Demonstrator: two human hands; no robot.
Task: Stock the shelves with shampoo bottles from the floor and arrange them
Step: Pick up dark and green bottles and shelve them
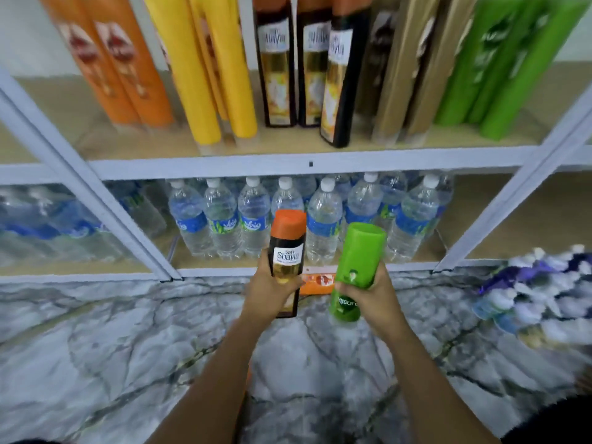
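Orange-capped and dark, the Shayla bottle [286,257] sits upright in our left hand [272,288], whose grip is wrapped around its lower half; the green bottle [354,270] is clasped the same way in our right hand [373,294], leaning a little toward 1 o'clock. Both are raised above the marble floor [128,347], in front of the water bottles [256,216] on the lower shelf. At 12 o'clock, on the upper shelf [304,163], stand the matching dark bottles [309,62], and at 2 o'clock the green row [509,68]. We judge it best to lift each bottle to its own colour group, label facing out, and set it upright. One orange bottle [320,282] lies on the floor between our hands.
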